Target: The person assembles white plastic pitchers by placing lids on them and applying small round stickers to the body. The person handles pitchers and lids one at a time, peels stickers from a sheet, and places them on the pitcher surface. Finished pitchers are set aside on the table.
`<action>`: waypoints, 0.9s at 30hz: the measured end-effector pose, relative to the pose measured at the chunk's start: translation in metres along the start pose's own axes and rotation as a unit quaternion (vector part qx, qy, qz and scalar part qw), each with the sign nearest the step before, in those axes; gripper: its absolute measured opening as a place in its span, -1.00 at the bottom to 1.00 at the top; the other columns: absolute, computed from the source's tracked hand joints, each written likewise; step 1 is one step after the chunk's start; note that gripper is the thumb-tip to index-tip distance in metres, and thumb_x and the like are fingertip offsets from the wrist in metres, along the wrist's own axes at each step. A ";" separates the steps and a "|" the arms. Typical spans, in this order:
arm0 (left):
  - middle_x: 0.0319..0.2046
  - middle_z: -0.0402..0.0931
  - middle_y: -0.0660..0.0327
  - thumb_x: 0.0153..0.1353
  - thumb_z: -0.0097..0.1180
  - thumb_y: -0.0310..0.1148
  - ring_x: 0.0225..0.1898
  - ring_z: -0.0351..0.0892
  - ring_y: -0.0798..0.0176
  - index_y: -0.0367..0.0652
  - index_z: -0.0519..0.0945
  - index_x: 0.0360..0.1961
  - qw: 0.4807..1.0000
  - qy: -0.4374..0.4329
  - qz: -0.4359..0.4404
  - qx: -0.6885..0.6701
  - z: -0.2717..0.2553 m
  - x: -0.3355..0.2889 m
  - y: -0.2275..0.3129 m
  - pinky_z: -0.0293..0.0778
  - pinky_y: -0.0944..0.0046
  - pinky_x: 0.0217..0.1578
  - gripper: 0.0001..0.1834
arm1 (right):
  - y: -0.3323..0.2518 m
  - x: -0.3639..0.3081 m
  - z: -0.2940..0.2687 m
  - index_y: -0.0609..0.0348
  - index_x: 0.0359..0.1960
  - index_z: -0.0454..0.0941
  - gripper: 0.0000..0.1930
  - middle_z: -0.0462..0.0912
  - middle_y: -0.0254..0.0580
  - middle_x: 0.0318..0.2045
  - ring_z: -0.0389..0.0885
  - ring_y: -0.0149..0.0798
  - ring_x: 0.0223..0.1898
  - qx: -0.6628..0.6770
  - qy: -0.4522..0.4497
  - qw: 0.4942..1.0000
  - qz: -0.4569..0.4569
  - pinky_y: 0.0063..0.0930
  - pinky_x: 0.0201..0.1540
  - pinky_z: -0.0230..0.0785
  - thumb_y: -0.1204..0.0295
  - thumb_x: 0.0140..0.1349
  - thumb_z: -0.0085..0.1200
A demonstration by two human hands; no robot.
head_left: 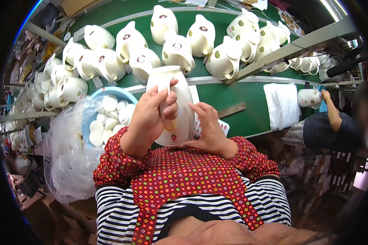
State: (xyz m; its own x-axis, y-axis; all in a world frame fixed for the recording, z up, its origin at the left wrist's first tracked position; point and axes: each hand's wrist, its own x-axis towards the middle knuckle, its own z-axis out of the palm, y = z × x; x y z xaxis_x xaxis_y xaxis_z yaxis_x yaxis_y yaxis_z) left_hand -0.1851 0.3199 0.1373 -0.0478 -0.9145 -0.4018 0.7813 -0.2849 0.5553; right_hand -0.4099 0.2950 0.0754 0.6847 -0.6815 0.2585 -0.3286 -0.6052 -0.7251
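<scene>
Green worktop [253, 108] bears pitchers [164, 25] — blue basin [129, 95] sits near the held jug [185, 110].

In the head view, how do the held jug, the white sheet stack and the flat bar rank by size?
1. Held jug; nearness to the camera may enlarge it
2. White sheet stack
3. Flat bar

Discs [96, 126] in the basin [129, 95], left of the held jug [186, 100]

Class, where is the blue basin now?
In the head view, the blue basin sits left of centre, just left of the person's left hand, with white discs inside.
</scene>
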 end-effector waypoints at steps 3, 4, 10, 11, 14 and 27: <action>-0.45 0.42 0.34 0.63 -0.19 -0.29 -0.49 0.32 0.47 -0.26 0.46 0.33 0.986 -0.134 0.068 0.076 0.033 0.007 0.031 0.25 0.42 -0.45 -0.59 | 0.024 -0.011 -0.016 0.20 0.43 0.26 0.10 0.36 0.02 0.23 0.44 -0.05 0.10 0.080 0.095 0.991 0.056 -0.18 0.19 0.42 0.24 -0.17 0.68; -0.46 0.42 0.35 0.63 -0.17 -0.28 -0.49 0.33 0.47 -0.28 0.49 0.29 0.972 -0.137 0.124 0.148 0.039 0.022 0.037 0.26 0.42 -0.44 -0.60 | 0.036 -0.018 -0.018 0.22 0.40 0.29 0.04 0.39 0.00 0.19 0.47 -0.11 0.04 0.075 0.096 0.988 0.094 -0.24 0.16 0.43 0.27 -0.13 0.67; -0.29 0.60 0.31 0.55 0.07 -0.19 -0.18 0.51 0.42 -0.27 0.70 -0.07 0.888 -0.126 0.262 0.356 0.095 0.175 0.079 0.42 0.34 -0.10 -0.66 | 0.077 -0.079 0.006 0.29 0.21 0.48 -0.44 0.61 -0.20 -0.08 0.58 -0.37 -0.14 0.204 0.097 0.933 0.280 -0.44 -0.01 0.50 0.46 0.21 0.44; -0.22 0.63 0.30 0.55 0.09 -0.22 -0.21 0.50 0.43 -0.27 0.71 -0.14 0.899 -0.095 0.253 0.344 0.109 0.202 0.077 0.40 0.36 -0.06 -0.68 | 0.075 -0.089 0.009 0.29 0.17 0.54 -0.50 0.65 -0.18 -0.13 0.58 -0.36 -0.19 0.181 0.084 0.932 0.302 -0.43 -0.05 0.50 0.43 0.22 0.43; -0.31 0.59 0.34 0.54 0.09 -0.24 -0.21 0.46 0.42 -0.17 0.70 -0.25 0.909 -0.095 0.275 0.298 0.124 0.313 0.068 0.36 0.37 -0.05 -0.72 | 0.088 -0.127 0.029 0.29 0.14 0.55 -0.56 0.67 -0.23 -0.14 0.59 -0.44 -0.19 0.234 0.095 0.907 0.337 -0.51 -0.09 0.48 0.41 0.28 0.39; -0.25 0.64 0.12 0.35 0.11 -0.12 -0.17 0.55 0.21 -0.26 0.68 -0.28 0.922 0.042 0.227 0.312 0.063 0.569 -0.086 0.46 0.16 -0.12 -0.63 | 0.103 -0.198 0.030 0.34 0.10 0.58 -0.70 0.72 -0.22 -0.11 0.67 -0.47 -0.13 0.325 0.242 0.790 0.460 -0.56 -0.02 0.53 0.50 0.40 0.25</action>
State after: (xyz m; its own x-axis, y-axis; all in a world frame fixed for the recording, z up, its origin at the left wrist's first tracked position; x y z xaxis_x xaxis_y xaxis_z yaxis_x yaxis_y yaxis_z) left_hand -0.3186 -0.1942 -0.0926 0.2647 -0.9621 -0.0656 0.1976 -0.0125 0.9802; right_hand -0.5597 0.3799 -0.0697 -0.0303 -0.8832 -0.4681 -0.0308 0.4689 -0.8827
